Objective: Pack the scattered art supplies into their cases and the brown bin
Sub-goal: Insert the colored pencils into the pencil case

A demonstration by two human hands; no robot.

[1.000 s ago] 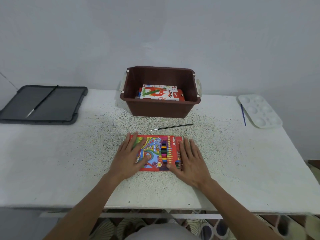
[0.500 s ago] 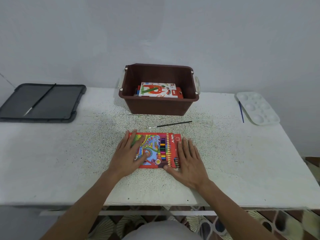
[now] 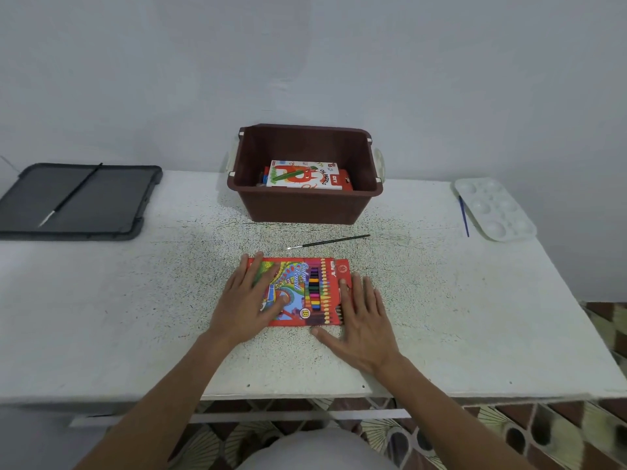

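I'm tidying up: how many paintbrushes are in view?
3: a left brush on the gray tray; a middle brush between the brown bin and pencil box; a blue brush beside the palette. The bin may hide more.

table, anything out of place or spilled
Nothing spilled or damaged. Three brushes lie loose: a black brush before the brown bin, a dark brush on the grey tray, a blue brush beside the palette.
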